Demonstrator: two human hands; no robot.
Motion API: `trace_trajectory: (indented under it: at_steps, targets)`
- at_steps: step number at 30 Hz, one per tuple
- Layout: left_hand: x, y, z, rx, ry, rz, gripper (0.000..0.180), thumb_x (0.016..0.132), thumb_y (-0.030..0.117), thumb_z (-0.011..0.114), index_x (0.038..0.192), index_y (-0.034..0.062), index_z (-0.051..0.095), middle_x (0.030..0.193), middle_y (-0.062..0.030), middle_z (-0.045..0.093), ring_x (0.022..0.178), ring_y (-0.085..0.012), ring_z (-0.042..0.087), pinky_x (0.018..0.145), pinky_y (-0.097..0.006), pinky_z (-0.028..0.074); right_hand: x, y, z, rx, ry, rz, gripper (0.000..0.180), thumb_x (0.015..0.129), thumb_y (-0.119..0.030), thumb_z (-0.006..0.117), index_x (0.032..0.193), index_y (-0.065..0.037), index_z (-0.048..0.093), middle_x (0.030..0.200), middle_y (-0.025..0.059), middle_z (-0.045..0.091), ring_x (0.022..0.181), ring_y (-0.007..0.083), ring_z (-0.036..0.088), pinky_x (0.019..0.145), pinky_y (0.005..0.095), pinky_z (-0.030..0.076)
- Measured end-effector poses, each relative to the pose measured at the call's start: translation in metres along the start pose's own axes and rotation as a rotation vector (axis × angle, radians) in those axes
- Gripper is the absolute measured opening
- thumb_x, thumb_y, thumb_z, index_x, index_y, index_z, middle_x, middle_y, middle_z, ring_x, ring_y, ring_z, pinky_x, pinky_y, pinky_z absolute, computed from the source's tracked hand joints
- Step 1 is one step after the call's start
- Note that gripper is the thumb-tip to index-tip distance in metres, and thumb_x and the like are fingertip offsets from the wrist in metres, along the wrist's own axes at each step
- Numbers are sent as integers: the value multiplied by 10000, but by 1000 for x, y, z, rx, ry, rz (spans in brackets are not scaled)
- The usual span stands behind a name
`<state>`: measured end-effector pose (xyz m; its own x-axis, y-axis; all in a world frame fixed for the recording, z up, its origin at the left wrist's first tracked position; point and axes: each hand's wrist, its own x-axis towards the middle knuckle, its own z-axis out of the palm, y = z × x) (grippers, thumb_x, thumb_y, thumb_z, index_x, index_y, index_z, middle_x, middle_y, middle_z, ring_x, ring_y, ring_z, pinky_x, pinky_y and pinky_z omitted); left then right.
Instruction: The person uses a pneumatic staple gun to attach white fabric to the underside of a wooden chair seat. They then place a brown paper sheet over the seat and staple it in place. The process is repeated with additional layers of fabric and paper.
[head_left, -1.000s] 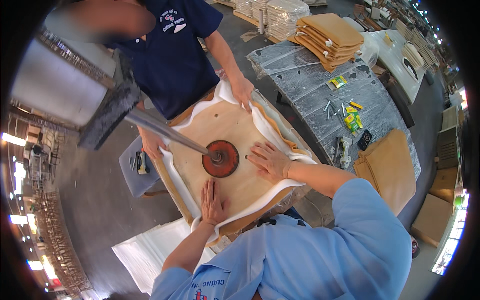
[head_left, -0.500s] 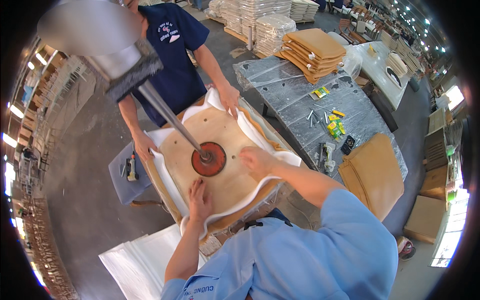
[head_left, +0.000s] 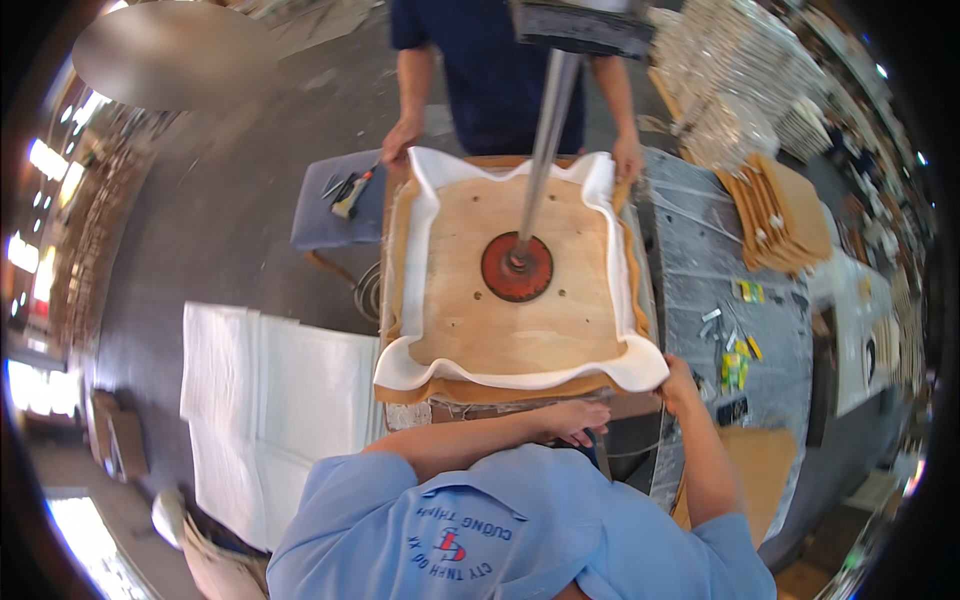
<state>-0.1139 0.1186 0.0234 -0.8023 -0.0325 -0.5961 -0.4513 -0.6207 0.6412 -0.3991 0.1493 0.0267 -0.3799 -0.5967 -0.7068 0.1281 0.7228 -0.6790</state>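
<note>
A square wooden seat panel (head_left: pixel 455 335) with small drilled holes lies under a round red press plate (head_left: pixel 500 285) on a metal rod. White padding (head_left: pixel 480 378) curls up around the panel, and a tan cover (head_left: pixel 460 390) shows beneath it. My right hand (head_left: pixel 681 386) is closed at the near right corner, its fingers on the padding's edge. In front of the near edge, close to my waist, my left hand (head_left: pixel 580 420) has its fingers stretched out and holds nothing. Across from me, a co-worker's hands (head_left: pixel 403 138) are at the two far corners.
A blue-grey padded seat (head_left: pixel 325 215) with tools stands at the left. White sheets (head_left: pixel 280 400) lie at the near left. On the right, a plastic-covered table (head_left: pixel 690 290) carries small packets, tools and stacked tan covers (head_left: pixel 785 215). Another tan piece (head_left: pixel 750 470) lies nearer.
My view has turned, so the panel sits squarely before me. My hands have left the panel's top; the right is now at the near right corner, the left before the front edge.
</note>
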Motion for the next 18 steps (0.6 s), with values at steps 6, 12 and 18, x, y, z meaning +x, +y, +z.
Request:
trace_trajectory:
  at_steps: [6, 12, 18]
  targets:
    - [55, 13, 33, -746, 139, 63, 637, 1143, 558, 549, 1577, 92, 535, 1441, -95, 704, 1146, -305, 757, 949, -441, 607, 18, -29, -29, -168, -393, 298, 266, 1052, -205, 689, 1221, -1, 717, 902, 147, 770, 662, 239, 752, 580, 388, 636]
    - [87, 37, 62, -941, 396, 38, 630, 1102, 578, 590, 1433, 44, 637, 1220, -156, 742, 972, -352, 782, 832, -499, 634, 40, -47, -39, -350, -719, 349, 146, 1054, -174, 715, 1105, -39, 694, 797, 91, 698, 606, 204, 688, 530, 361, 575]
    - [109, 58, 59, -870, 548, 59, 654, 1148, 632, 469, 1391, 55, 657, 1010, -136, 756, 874, -302, 752, 785, -444, 629, 27, -66, -31, -324, -677, 374, 456, 1131, -520, 611, 946, -104, 645, 672, -31, 523, 510, 108, 477, 453, 320, 410]
